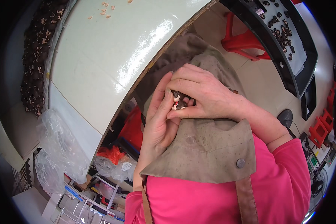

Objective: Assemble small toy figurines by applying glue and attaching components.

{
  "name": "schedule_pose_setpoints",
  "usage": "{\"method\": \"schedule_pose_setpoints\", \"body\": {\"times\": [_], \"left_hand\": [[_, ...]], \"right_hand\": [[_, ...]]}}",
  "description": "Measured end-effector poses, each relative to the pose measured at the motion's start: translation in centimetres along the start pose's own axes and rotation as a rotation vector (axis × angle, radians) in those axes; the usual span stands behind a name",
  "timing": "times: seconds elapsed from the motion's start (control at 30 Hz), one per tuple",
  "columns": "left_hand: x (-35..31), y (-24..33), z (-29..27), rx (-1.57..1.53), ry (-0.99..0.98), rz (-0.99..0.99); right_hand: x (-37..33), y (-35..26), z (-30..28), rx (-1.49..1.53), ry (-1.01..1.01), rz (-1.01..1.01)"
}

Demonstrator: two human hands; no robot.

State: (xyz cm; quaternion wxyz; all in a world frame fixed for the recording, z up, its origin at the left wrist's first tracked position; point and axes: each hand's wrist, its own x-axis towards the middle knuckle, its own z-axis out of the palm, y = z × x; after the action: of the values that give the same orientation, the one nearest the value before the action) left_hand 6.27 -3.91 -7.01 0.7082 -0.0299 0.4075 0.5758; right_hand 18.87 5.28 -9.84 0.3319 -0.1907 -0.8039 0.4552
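A small dark brown figurine (pixel 178 101) with cream parts and a spot of red is held between my two hands, over my lap. My left hand (pixel 159 121) supports it from the left, the thumb pressed along its side. From the right, my right hand (pixel 207 91) curls around it, its thumb under the lower edge and the fingers over the top. Much of the figurine is covered by my fingers. A brown apron (pixel 212 149) lies just below the hands.
A pale table (pixel 89 48) with small cream curved pieces (pixel 105 10) stands at left. Beyond it, many dark-and-cream pieces (pixel 39 63) are heaped. Clear plastic bags (pixel 58 145) hang nearby. At right are a red stool (pixel 242 43) and a black-rimmed tray (pixel 306 71) bearing small dark pieces.
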Motion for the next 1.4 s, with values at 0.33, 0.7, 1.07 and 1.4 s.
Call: {"method": "schedule_pose_setpoints", "body": {"times": [0.33,0.7,1.07,1.4], "left_hand": [[0.1,0.2,0.2,0.042,0.002,-0.014],[-0.3,1.0,0.7,0.089,0.011,-0.017],[-0.2,0.9,0.1,0.106,-0.006,-0.010],[0.4,0.8,-1.4,-0.014,-0.059,-0.105]], "right_hand": [[0.0,-0.3,-0.5,-0.028,-0.055,0.058],[-0.6,-0.3,-2.0,0.318,-0.217,0.244],[-0.3,-0.2,-1.9,0.362,-0.281,0.312],[-0.2,-0.5,-1.8,0.526,-0.274,0.477]]}}
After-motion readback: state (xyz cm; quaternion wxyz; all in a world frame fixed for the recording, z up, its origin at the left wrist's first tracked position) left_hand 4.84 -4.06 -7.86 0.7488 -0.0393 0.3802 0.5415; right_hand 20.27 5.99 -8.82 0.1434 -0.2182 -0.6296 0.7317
